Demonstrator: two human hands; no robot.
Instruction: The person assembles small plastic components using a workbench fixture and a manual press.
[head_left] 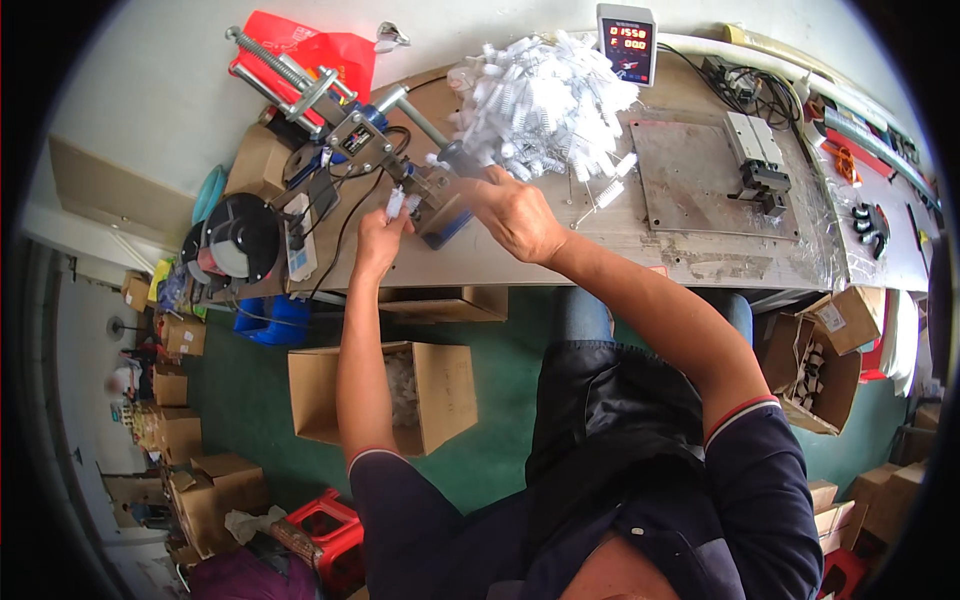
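Note:
A bench-mounted hand press (pixel 357 142) with a metal body and a long spring stands at the left of the bench. My left hand (pixel 378 240) is closed at the press's front, pinching a small white ribbed plastic piece (pixel 396 203) between thumb and fingers. Wrapped round the dark grip of the press's lever handle (pixel 458 158) is my right hand (pixel 522 217), slightly smeared by motion. Behind it rises a large heap of similar white plastic pieces (pixel 545 100). A few loose pieces (pixel 608 193) lie at the heap's right front edge.
A digital counter (pixel 627 45) stands behind the heap. To the right are a metal plate (pixel 690 195) with a fixture (pixel 757 160) and black-handled pliers (pixel 870 230). Below the bench, an open carton (pixel 445 400) holds white pieces. A red stool (pixel 328 540) sits lower left.

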